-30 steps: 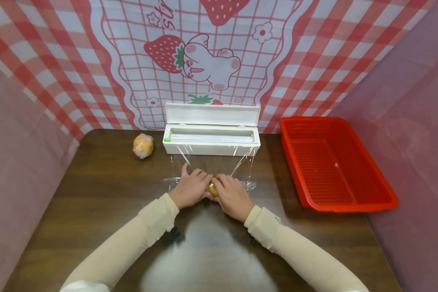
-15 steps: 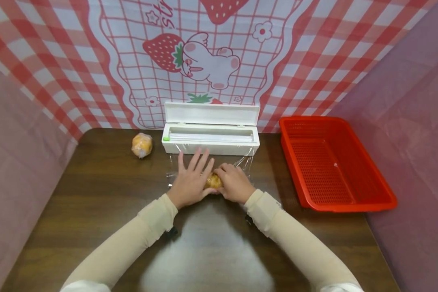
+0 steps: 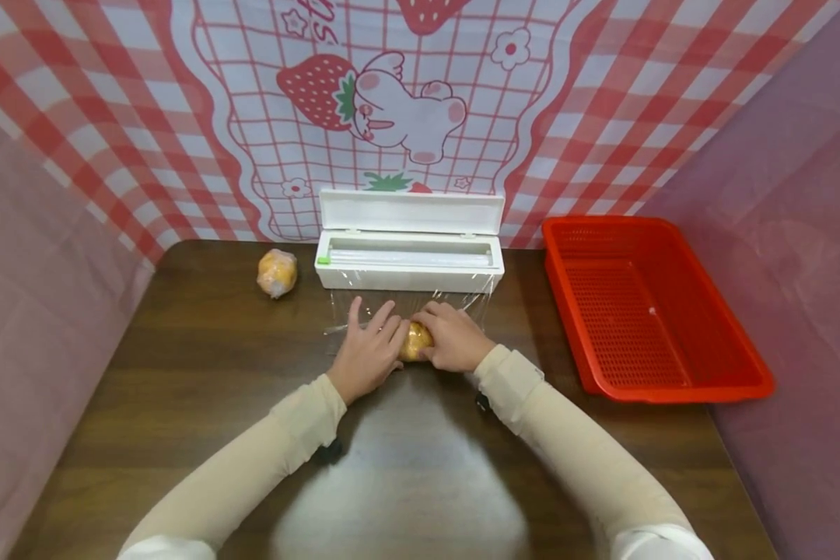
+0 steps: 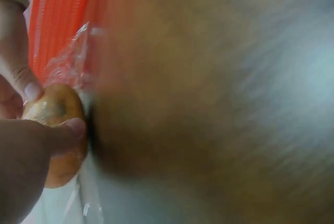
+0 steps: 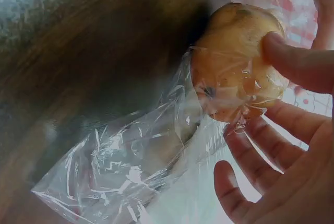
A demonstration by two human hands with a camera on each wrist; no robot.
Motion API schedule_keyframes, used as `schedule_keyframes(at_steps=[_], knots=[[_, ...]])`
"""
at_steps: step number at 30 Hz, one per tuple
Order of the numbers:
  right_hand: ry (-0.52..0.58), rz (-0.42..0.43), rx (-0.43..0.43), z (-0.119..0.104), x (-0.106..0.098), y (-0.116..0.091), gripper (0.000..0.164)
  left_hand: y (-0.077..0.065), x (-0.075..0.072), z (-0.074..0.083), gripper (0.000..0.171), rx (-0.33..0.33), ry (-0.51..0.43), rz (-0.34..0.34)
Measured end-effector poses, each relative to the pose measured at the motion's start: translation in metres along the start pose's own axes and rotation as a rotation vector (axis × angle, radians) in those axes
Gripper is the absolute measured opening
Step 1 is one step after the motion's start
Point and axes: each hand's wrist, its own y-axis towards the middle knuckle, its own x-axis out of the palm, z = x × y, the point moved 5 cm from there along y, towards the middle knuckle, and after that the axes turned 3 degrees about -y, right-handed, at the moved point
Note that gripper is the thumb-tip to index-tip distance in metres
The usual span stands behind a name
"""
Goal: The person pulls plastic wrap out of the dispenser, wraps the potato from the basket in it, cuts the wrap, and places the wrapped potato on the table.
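A roundish yellow-orange fruit (image 3: 416, 342), dark-spotted and partly covered in clear cling film (image 5: 130, 166), is between my two hands over the table. My right hand (image 3: 456, 336) grips it, thumb on one side and fingertips against the other. From the opposite side my left hand (image 3: 368, 350) holds the fruit; its thumb lies across the skin in the left wrist view, while its outer fingers spread over the film. That film stretches back to a white dispenser box (image 3: 409, 278) with its lid raised and a roll inside. The exact kind of fruit is unclear.
Another film-wrapped yellow-orange ball (image 3: 277, 274) sits at the back left of the wooden table (image 3: 203, 365). A red plastic basket (image 3: 581, 342) stands on the right. Behind the box hangs a red-checked cloth (image 3: 588, 101).
My left hand's fingers first lifted and spread over the film, then bent back towards the fruit. Both hands and the fruit have shifted slightly towards the dispenser, exposing more of the fruit.
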Motion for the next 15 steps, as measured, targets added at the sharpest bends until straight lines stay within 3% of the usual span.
schedule_keyframes(at_steps=[3, 7, 12, 15], knots=[[-0.047, 0.001, 0.016, 0.0, 0.001, 0.0, 0.063, 0.008, 0.002, -0.005, 0.068, -0.005, -0.04, -0.024], [-0.151, 0.054, 0.001, -0.005, 0.002, -0.003, 0.074, 0.016, 0.005, -0.011, 0.066, 0.005, -0.075, -0.086], [-0.247, 0.084, -0.031, -0.007, 0.008, 0.0, 0.075, 0.02, 0.008, -0.018, 0.07, -0.024, -0.101, -0.166], [-0.232, 0.057, -0.01, -0.004, 0.008, 0.006, 0.07, 0.02, 0.01, -0.02, 0.081, -0.058, -0.088, -0.213]])
